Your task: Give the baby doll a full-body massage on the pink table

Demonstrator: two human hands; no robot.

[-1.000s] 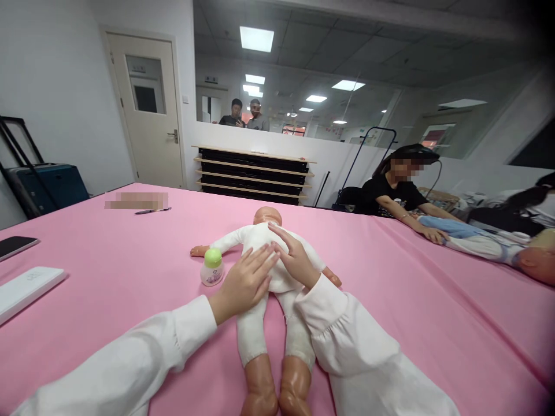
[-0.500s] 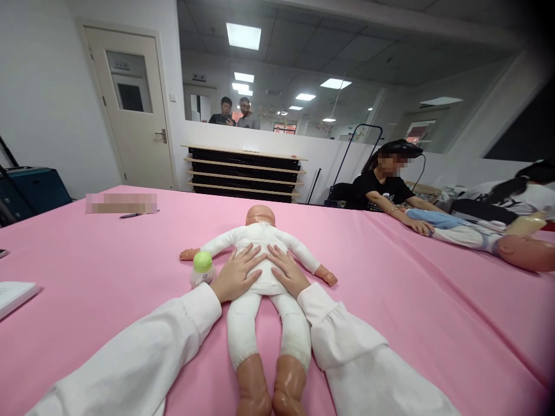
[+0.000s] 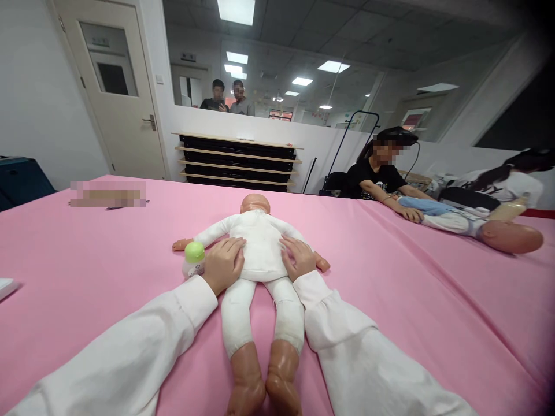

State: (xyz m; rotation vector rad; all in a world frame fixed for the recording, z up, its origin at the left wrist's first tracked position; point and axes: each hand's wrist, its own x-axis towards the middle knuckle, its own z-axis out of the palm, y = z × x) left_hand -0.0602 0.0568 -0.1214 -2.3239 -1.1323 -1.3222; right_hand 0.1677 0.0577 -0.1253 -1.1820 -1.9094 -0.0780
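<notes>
A baby doll in a white cloth suit lies stretched out on the pink-covered table, arms spread and feet toward me. No face shows on its bald head. Against the left side of its torso rests my left hand, fingers extended and curved over the edge. My right hand lies along the opposite side, its fingers slightly apart on the white cloth. Neither hand grasps anything. Right beside my left hand stands a small bottle with a lime-green cap, near the doll's arm.
A co-worker at the right has hands on another doll in blue and white. A second person sits farther right. A blurred-out item lies at the far left, and a white object at the left edge.
Both hands have slid outward from the middle of the doll's torso to its two sides. The view has shifted slightly.
</notes>
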